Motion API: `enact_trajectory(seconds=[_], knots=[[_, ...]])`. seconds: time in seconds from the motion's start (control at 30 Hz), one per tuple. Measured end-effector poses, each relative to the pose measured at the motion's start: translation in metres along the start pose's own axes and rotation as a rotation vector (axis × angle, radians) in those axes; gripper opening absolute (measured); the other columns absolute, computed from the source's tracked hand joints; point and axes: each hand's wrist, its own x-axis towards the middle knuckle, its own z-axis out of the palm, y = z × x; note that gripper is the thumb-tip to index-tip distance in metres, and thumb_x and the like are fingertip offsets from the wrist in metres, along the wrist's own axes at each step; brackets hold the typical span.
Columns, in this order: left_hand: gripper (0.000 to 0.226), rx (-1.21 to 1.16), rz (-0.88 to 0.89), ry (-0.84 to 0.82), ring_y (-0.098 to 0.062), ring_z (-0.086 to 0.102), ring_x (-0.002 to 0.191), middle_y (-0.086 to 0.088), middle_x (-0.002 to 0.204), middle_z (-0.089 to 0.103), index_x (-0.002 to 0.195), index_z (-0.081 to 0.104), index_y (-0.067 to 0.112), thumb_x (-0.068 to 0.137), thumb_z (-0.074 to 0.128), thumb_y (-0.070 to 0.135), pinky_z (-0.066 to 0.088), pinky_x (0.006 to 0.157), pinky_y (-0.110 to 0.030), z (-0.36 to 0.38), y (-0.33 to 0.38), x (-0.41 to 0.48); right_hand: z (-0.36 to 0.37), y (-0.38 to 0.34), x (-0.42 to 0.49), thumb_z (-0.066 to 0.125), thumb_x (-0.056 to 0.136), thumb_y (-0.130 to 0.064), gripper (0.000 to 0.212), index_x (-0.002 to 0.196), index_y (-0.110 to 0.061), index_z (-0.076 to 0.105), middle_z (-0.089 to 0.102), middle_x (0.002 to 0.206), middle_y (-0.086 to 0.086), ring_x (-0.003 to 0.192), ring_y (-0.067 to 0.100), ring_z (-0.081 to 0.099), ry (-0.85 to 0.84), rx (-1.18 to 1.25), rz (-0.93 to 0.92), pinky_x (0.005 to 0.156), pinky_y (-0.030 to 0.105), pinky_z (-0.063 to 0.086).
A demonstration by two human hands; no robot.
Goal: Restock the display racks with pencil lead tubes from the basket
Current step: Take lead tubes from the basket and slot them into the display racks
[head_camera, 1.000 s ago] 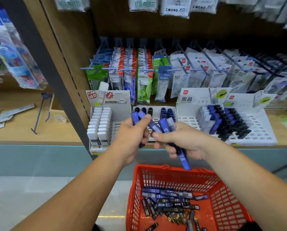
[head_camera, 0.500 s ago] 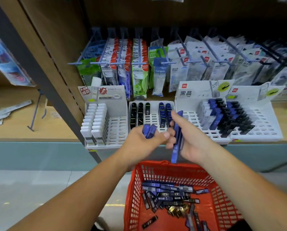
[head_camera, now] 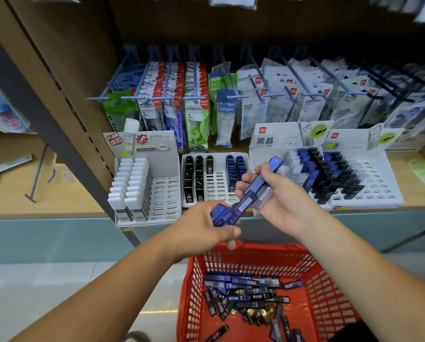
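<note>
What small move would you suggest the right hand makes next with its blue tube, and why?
Probably carry the blue tube forward and slot it into the middle rack, next to the blue row there. The right hand grips it in front of that rack, empty slots show in its centre, and the left hand holds more blue tubes.

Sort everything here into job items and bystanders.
Job: left hand gripping blue tubes; right hand holding a long blue tube; red basket of loose tubes; middle rack; right racks.
Lying about: hanging packets; loose hook; flat packets on the left shelf.
</note>
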Motion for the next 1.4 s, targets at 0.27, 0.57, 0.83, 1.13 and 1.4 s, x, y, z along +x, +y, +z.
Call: enact_trajectory(seconds=[0.27,0.57,0.83,1.13,1.4], knots=[[0.012,-0.219,-0.058,0.163,-0.019,0.052,0.054,-0.010,0.069,0.064,0.096,0.054,0.012,0.095,0.057,0.000,0.027,0.042,-0.023,-0.011,-0.002,0.001,-0.014,0.005,-0.002,0.058,0.098,-0.038,0.033,0.115,-0.009,0.060,0.067,0.080,0.012,0.062,0.024,0.064,-0.083,-0.388,-0.018,0.046,0.029,0.045],[0.017,-0.474,0.020,0.256,-0.014,0.034,0.051,-0.003,0.068,0.048,0.104,0.070,0.014,0.100,0.067,0.030,0.021,0.046,-0.026,-0.010,0.000,0.007,-0.008,0.005,-0.015,0.060,0.101,-0.028,0.025,0.110,-0.005,0.064,0.072,0.081,0.014,0.052,0.017,0.060,-0.305,-0.632,0.069,0.042,0.024,0.038],[0.018,-0.468,0.048,0.246,-0.015,0.038,0.050,-0.005,0.067,0.053,0.088,0.064,0.016,0.096,0.074,0.029,0.022,0.045,-0.026,0.005,0.009,0.011,-0.023,-0.006,-0.026,0.059,0.101,-0.027,0.024,0.098,-0.004,0.061,0.069,0.089,0.025,0.059,0.029,0.064,-0.371,-0.666,0.115,0.036,0.022,0.031],[0.017,-0.430,0.068,0.216,-0.014,0.038,0.052,-0.009,0.078,0.061,0.103,0.069,0.013,0.097,0.072,0.029,0.024,0.045,-0.025,0.029,0.026,0.017,-0.065,-0.027,-0.042,0.070,0.088,-0.044,0.045,0.105,-0.004,0.060,0.069,0.082,0.019,0.046,0.022,0.052,-0.278,-0.709,0.071,0.036,0.019,0.026],[0.008,-0.199,0.147,0.429,-0.012,0.046,0.047,0.003,0.058,0.064,0.096,0.069,0.012,0.100,0.068,0.020,0.037,0.044,-0.024,0.060,0.051,0.044,-0.111,-0.045,-0.041,0.054,0.100,-0.056,0.048,0.097,-0.008,0.060,0.064,0.061,0.015,0.036,0.020,0.045,0.145,-0.633,-0.082,0.041,0.021,0.030]])
